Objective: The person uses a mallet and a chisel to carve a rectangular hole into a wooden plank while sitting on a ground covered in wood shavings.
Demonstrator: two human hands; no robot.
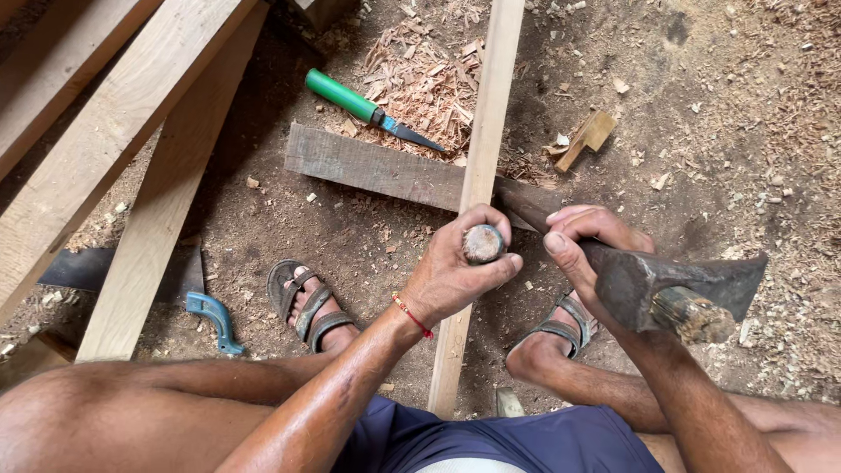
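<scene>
Right hand (583, 250) clamped on axe head (679, 285), blade toward right edge; left hand (460, 271) fisted round upright chisel handle (483, 243), end-on to camera.

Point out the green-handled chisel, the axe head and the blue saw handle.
green-handled chisel (342, 95), head view, on its green handle.
axe head (670, 280), head view, on the dark metal flat.
blue saw handle (213, 317), head view, on its curved grip.
</scene>
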